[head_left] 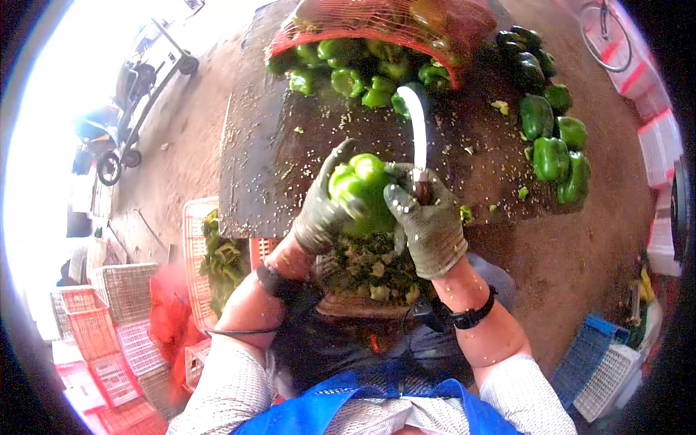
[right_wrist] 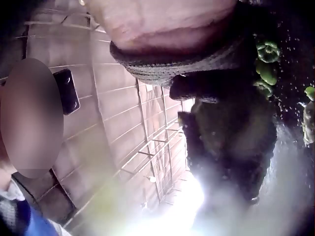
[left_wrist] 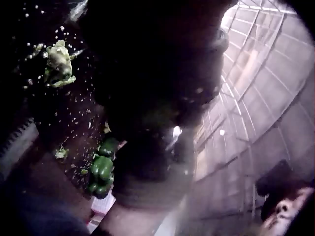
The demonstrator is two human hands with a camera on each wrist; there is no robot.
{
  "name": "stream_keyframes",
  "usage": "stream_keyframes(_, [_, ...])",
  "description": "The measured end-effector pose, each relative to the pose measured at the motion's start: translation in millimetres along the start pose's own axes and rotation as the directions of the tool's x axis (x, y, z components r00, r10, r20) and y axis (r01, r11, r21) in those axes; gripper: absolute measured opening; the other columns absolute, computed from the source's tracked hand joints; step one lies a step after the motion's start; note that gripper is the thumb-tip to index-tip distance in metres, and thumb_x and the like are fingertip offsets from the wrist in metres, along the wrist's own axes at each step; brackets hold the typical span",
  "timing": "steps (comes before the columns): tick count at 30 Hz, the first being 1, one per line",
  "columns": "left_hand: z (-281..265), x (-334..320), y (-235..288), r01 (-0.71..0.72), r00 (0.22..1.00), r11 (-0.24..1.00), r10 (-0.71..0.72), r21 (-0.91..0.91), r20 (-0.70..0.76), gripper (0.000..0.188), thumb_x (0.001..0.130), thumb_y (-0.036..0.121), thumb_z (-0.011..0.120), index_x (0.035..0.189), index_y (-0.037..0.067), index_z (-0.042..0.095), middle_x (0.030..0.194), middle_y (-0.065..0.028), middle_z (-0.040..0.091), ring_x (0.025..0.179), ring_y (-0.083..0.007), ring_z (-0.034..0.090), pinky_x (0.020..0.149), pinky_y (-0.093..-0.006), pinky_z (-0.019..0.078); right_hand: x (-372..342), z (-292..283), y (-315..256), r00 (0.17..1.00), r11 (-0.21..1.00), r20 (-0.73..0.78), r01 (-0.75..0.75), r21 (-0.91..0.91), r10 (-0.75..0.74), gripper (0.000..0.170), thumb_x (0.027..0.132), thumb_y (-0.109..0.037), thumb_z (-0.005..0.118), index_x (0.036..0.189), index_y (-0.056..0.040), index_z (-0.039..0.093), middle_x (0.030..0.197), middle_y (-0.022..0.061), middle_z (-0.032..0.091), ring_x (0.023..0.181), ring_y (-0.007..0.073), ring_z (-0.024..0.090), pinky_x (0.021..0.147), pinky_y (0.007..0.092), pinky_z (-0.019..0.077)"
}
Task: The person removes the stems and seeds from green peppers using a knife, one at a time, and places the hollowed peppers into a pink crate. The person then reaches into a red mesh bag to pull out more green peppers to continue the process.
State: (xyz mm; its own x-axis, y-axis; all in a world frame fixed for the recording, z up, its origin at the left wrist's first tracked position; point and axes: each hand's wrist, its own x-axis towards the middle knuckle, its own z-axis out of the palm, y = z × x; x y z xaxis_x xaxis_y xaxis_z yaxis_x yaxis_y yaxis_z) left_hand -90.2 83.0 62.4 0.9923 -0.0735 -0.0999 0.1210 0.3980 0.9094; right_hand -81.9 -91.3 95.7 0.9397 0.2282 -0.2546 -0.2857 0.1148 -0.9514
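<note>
Over the near edge of the table, my gloved left hand (head_left: pixel 319 214) grips a green bell pepper (head_left: pixel 362 181) from its left side. The pepper's lobed end faces up, and part of it is blurred. My gloved right hand (head_left: pixel 435 235) holds a knife (head_left: pixel 419 134) by its dark handle, the pale curved blade pointing away from me. That hand's thumb and fingers are right at the pepper's right side. Below the pepper lies a heap of cores and trimmings (head_left: pixel 373 272). Both wrist views are dark, the gloves covering most of the work.
Green peppers (head_left: pixel 348 81) spill from a red net bag (head_left: pixel 391 22) at the table's far side. More peppers (head_left: pixel 552 158) line its right edge. Seeds dot the dark tabletop (head_left: pixel 272 159). A crate (head_left: pixel 194 217) with leafy scraps stands left; stacked crates (head_left: pixel 130 290) stand beyond.
</note>
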Motion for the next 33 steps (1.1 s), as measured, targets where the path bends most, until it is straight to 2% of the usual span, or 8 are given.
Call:
stream_keyframes(3, [-3.5,-4.0,24.2,0.091,0.993,0.919,-0.113,-0.384,-0.035,0.107,0.066,0.037,0.086,0.148,0.007,0.025,0.13,-0.0125,0.051,0.116,-0.0264,0.054,0.099,-0.0404,0.0467,-5.5,0.5,0.7,0.998,0.996,0.063,0.025,-0.087,-0.02,0.025,0.086,-0.014,0.067,0.108,-0.0032,0.064,0.078,-0.0038,0.056,0.071,0.005,0.047,0.064,0.023,0.0437])
stream_keyframes(8, [-20.7,7.2,34.2,-0.144,0.981,0.975,0.163,0.167,-0.108,0.111,0.056,0.044,0.091,0.143,0.005,0.035,0.126,-0.0087,0.053,0.112,-0.0195,0.053,0.097,-0.0335,0.0451,-4.1,6.0,18.4,0.973,0.97,0.135,0.204,-0.129,-0.187,0.025,0.085,-0.014,0.067,0.106,-0.0023,0.063,0.077,-0.001,0.059,0.069,0.0086,0.05,0.065,0.0267,0.0466])
stream_keyframes(16, [-14.5,0.6,38.3,-0.236,0.968,0.91,0.252,0.341,0.0,0.112,0.053,0.031,0.095,0.143,0.005,0.034,0.127,-0.008,0.054,0.115,-0.0183,0.052,0.1,-0.0328,0.0425,-13.7,11.5,25.3,0.96,0.889,0.243,0.228,-0.398,-0.137,0.015,0.081,-0.015,0.069,0.089,-0.0055,0.06,0.08,0.0101,0.064,0.071,0.0262,0.063,0.064,0.0364,0.05])
stream_keyframes(19, [-11.4,-1.9,45.2,-0.332,0.937,0.877,0.35,0.348,0.01,0.113,0.054,0.031,0.094,0.144,0.005,0.032,0.127,-0.0093,0.055,0.115,-0.0196,0.052,0.1,-0.0345,0.0436,-13.1,17.5,32.4,0.929,0.912,0.32,0.285,-0.295,-0.187,0.02,0.08,-0.007,0.07,0.099,-0.0047,0.065,0.08,0.0044,0.068,0.073,0.0122,0.062,0.065,0.031,0.0493])
stream_keyframes(24, [-0.4,0.8,48.5,-0.307,0.919,0.951,0.308,0.042,-0.246,0.114,0.053,0.039,0.093,0.143,0.004,0.033,0.125,-0.0134,0.055,0.111,-0.0242,0.057,0.093,-0.0373,0.051,-9.8,37.9,11.7,0.935,0.798,0.329,0.3,-0.522,-0.135,0.013,0.081,-0.011,0.065,0.093,-0.0053,0.063,0.078,0.0106,0.067,0.071,0.0146,0.063,0.065,0.0322,0.0497])
stream_keyframes(28, [-20.9,-1.4,45.1,-0.24,0.946,0.938,0.168,-0.249,-0.279,0.076,0.077,0.042,0.075,0.137,0.007,0.043,0.124,-0.0115,0.056,0.108,-0.0244,0.058,0.091,-0.0405,0.0511,-9.4,47.6,48.5,0.937,0.885,0.348,0.179,-0.429,-0.021,0.01,0.08,-0.008,0.06,0.087,-0.0017,0.063,0.073,0.0124,0.065,0.065,0.0166,0.06,0.062,0.0345,0.0486])
stream_keyframes(30, [-25.6,-6.3,42.7,-0.201,0.959,0.929,0.122,-0.31,-0.257,0.076,0.078,0.043,0.074,0.137,0.007,0.042,0.125,-0.0118,0.055,0.11,-0.0245,0.057,0.093,-0.0406,0.0502,-7.2,40.7,74.7,0.807,0.577,0.432,0.59,-0.565,-0.402,0.011,0.083,-0.01,0.059,0.092,-0.0062,0.065,0.08,0.0104,0.068,0.074,0.021,0.064,0.069,0.0339,0.05])
stream_keyframes(33, [-33.4,-14.1,36.6,-0.166,0.968,0.92,0.084,-0.354,-0.238,0.077,0.079,0.044,0.072,0.138,0.007,0.039,0.127,-0.0123,0.054,0.112,-0.0247,0.056,0.094,-0.0407,0.0489,-5.4,29.5,94.2,0.756,0.51,0.513,0.653,-0.559,-0.406,0.013,0.082,-0.011,0.062,0.092,-0.0042,0.065,0.074,0.0101,0.065,0.069,0.0177,0.062,0.064,0.0333,0.0496])
